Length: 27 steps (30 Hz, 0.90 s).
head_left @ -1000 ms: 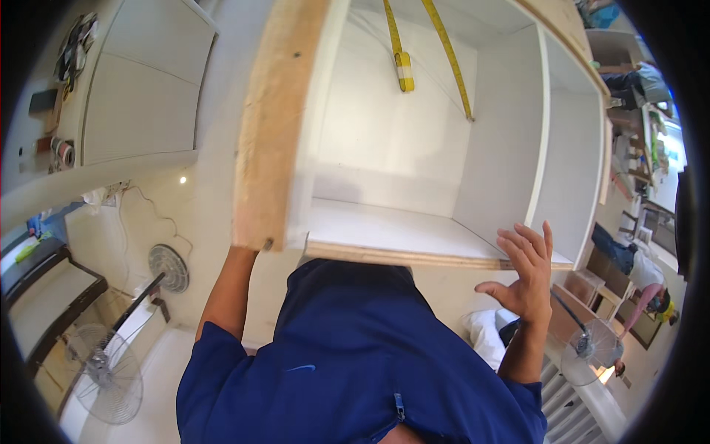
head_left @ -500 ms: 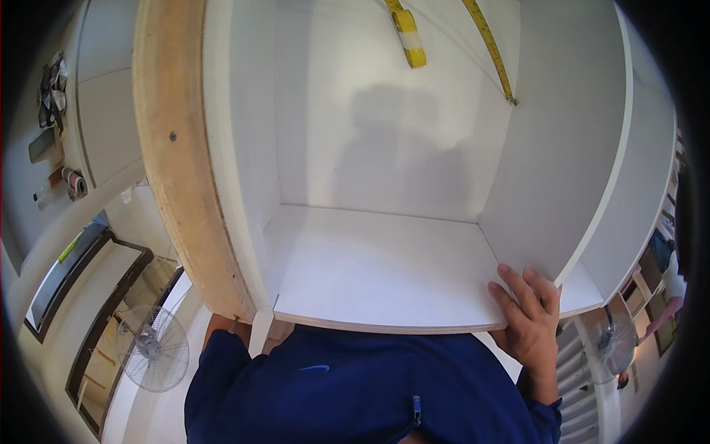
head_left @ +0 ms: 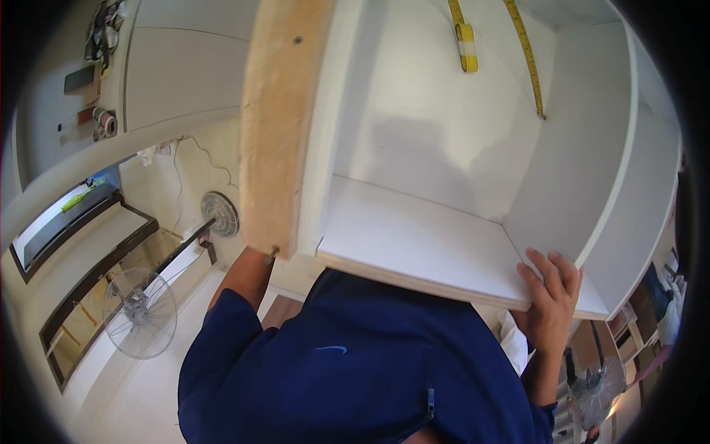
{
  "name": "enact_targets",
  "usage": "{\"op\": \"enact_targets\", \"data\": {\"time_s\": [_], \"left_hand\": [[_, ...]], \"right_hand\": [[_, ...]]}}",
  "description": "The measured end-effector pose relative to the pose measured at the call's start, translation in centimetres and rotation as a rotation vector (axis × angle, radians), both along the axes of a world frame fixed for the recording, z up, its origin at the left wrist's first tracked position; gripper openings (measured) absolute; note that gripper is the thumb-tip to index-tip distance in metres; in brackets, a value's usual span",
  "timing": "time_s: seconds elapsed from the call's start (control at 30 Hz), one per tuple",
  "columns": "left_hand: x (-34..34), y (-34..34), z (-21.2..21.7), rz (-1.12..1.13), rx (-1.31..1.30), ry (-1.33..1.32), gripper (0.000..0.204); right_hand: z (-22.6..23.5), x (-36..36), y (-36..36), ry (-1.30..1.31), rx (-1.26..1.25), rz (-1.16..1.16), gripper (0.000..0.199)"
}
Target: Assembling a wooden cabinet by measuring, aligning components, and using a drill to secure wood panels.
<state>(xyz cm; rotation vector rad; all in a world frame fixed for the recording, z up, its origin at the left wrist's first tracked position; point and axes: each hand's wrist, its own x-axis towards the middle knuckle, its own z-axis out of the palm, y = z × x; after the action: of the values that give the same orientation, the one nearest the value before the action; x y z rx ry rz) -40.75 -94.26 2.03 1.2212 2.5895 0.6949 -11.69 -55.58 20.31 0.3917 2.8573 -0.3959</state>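
A white open cabinet fills the middle in front of my chest. My right hand grips its near edge where the bottom board meets the upright divider; the fingers lie over the inside, while the thumb is hidden. A raw wooden beam runs along the cabinet's left side. My left forearm goes up behind the beam's near end, so that hand is hidden. Inside the cabinet, a folded yellow measuring tape and a straight stretch of yellow tape blade rest against the white back panel.
To the left stand a caged fan and a second round fan on a dark pole. Rolls of tape lie at the far left. At the right edge are another fan and part of another person.
The cabinet and beam have shifted right in the view and tilted, their left side now farther up. More of my left forearm shows. My right hand keeps its hold.
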Motion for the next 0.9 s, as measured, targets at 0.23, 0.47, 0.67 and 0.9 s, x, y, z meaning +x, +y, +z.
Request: {"op": "enact_targets", "data": {"time_s": [0.23,0.47,0.67,0.9], "left_hand": [[-1.5,1.1,-3.5,-0.085,0.108,0.115,0.028],[-1.0,1.6,-3.6,0.034,0.085,-0.311,0.031],[-0.6,1.5,-2.3,0.063,0.08,-0.541,0.035],[0.2,1.2,-3.5,0.111,0.233,-0.547,0.055]], "right_hand": [[0.9,-1.3,-3.6,0.108,0.167,0.009,0.054],[2.2,-10.6,-14.7,0.337,-0.312,0.012,0.07],[1.4,-19.9,-16.5,0.094,-0.872,-0.497,0.079],[0.8,-21.8,-17.9,0.069,-1.114,-0.788,0.068]]}}
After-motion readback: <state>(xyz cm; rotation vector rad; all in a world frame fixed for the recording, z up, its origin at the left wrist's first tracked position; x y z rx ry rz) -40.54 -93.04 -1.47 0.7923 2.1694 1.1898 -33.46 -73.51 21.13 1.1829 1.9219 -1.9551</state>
